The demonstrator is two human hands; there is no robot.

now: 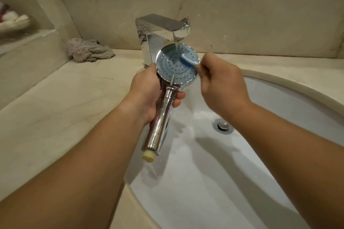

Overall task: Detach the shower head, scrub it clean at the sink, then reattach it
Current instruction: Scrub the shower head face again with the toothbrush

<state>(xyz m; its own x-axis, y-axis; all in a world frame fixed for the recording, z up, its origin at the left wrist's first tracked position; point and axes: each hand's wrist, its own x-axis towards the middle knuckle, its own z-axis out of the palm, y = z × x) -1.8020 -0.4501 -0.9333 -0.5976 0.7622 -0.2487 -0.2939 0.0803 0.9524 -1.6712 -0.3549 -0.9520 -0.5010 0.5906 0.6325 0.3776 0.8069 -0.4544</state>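
Note:
The chrome shower head (172, 67) is detached and held over the white sink (279, 98), its round blue-grey nozzle face turned up under the running chrome faucet (167, 28). My left hand (147, 91) grips its chrome handle just below the face. The threaded cream end of the handle points down toward me. My right hand (221, 82) holds a blue toothbrush (189, 60), its bristle end pressed on the right part of the nozzle face, blurred. Water runs off the handle into the basin.
A crumpled grey-pink cloth (87, 50) lies on the beige stone counter (55, 108) left of the faucet. The sink drain (223, 125) sits at the basin's middle. A raised ledge at far left carries a dish with pale objects (13, 22). A marble wall stands behind.

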